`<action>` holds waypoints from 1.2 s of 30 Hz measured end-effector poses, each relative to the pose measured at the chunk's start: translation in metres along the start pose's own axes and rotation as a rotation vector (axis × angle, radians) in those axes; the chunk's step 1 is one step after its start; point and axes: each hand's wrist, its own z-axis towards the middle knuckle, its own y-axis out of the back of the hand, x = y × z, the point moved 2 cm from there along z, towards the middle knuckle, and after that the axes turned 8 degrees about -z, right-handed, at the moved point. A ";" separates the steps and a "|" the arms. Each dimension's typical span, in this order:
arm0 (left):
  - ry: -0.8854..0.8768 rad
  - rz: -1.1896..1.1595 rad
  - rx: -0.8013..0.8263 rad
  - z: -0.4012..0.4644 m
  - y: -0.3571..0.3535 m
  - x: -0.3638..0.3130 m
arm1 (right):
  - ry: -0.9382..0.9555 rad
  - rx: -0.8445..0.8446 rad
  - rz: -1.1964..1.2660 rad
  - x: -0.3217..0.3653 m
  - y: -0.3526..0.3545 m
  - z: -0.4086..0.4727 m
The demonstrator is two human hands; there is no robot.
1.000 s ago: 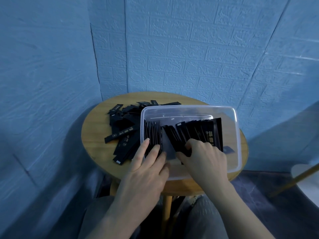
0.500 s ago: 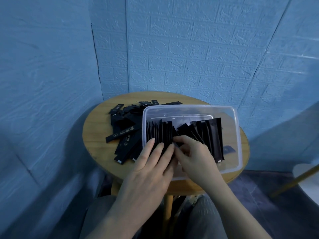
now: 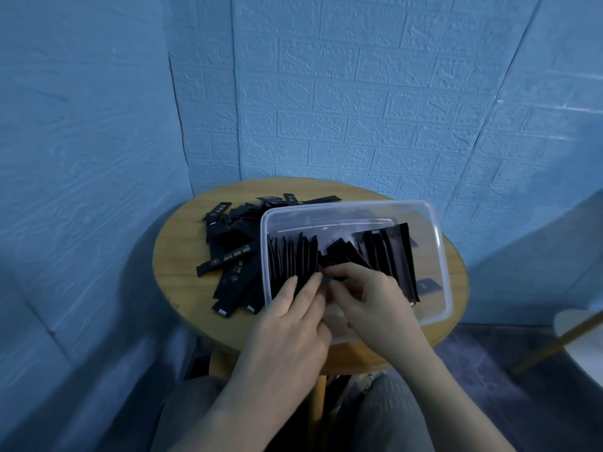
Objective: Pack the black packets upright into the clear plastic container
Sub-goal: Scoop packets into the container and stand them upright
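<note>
A clear plastic container (image 3: 437, 243) sits on the round wooden table (image 3: 176, 256). Inside it a row of black packets (image 3: 293, 259) stands upright at the left, and another group (image 3: 391, 252) leans at the right, with a few tilted ones between. My left hand (image 3: 293, 314) lies with its fingers against the near side of the left row. My right hand (image 3: 368, 298) pinches a tilted packet in the middle of the row. A loose pile of black packets (image 3: 231, 256) lies on the table left of the container.
Blue brick-pattern walls close in behind and to the left of the table. A white chair seat with a wooden leg (image 3: 580, 324) stands at the lower right. One flat packet (image 3: 427, 285) lies on the container floor at the right.
The two packet groups in the container have been pushed closer together. My right hand has shifted left to the middle of the row, and my left hand has moved right to meet it.
</note>
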 end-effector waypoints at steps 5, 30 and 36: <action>0.017 -0.053 -0.032 -0.003 0.004 0.005 | 0.006 -0.189 -0.303 -0.005 0.021 -0.013; 0.008 -0.108 -0.049 -0.009 -0.003 0.003 | -0.084 -0.025 -0.324 0.004 0.012 0.007; -0.001 -0.091 -0.053 -0.011 -0.003 0.004 | -0.084 0.071 0.031 0.003 0.001 0.013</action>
